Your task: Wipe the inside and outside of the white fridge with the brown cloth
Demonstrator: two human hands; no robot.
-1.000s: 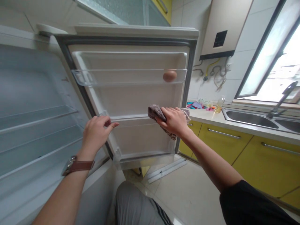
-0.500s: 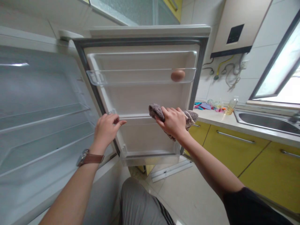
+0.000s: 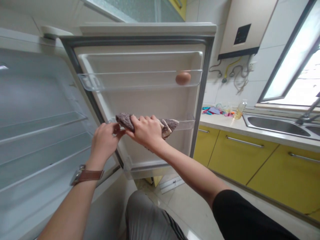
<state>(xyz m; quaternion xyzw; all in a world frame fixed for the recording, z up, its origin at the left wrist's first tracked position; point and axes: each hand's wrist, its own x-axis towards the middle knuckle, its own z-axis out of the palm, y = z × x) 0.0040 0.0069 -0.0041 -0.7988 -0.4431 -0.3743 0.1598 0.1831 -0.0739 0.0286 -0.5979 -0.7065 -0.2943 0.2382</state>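
A grey-brown patterned cloth (image 3: 124, 120) is bunched in my right hand (image 3: 147, 131), whose fingers wrap over it. The cloth lies along the clear middle shelf (image 3: 187, 125) of the open fridge door (image 3: 145, 103) and hides much of it. My left hand (image 3: 104, 141), with a brown-strapped watch (image 3: 88, 175) on the wrist, is curled round the left end of that shelf, close to the cloth. Its fingertips are partly hidden. Higher on the door, one brown egg (image 3: 183, 78) sits at the right side of the clear upper shelf (image 3: 135, 80).
To the left stands the fridge interior with glass shelves (image 3: 42, 134). Yellow cabinets (image 3: 235, 156) and a counter with a sink (image 3: 277, 126), a bottle of yellowish liquid (image 3: 240, 110) and colourful cloths (image 3: 213, 110) are at right. A white strip (image 3: 172, 184) lies on the floor below the door.
My right hand has moved left along the middle shelf with the cloth, now close beside my left hand. My left thumb has drawn in towards its fingers. The view has shifted slightly right.
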